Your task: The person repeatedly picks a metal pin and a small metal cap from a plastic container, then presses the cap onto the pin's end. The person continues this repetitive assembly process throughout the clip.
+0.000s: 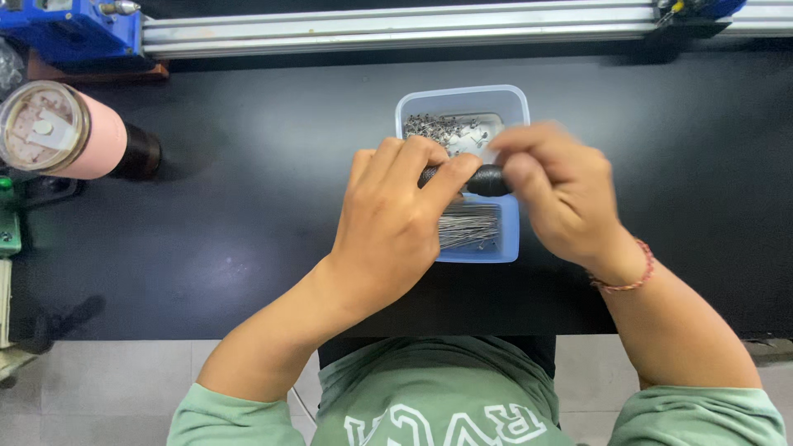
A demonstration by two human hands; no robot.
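Note:
My left hand and my right hand meet over a pale blue plastic tray on a black table. Both grip a short black cylindrical handle, held level between them, with my left fingers on its left end and my right fingers on its right end. The tray holds a heap of small metal parts at its far end and a bundle of thin metal pins at its near end. A red cord bracelet sits on my right wrist.
A pink tumbler with a clear lid lies at the far left of the black table. An aluminium rail with a blue block runs along the back. Grey floor tiles show below the table's front edge.

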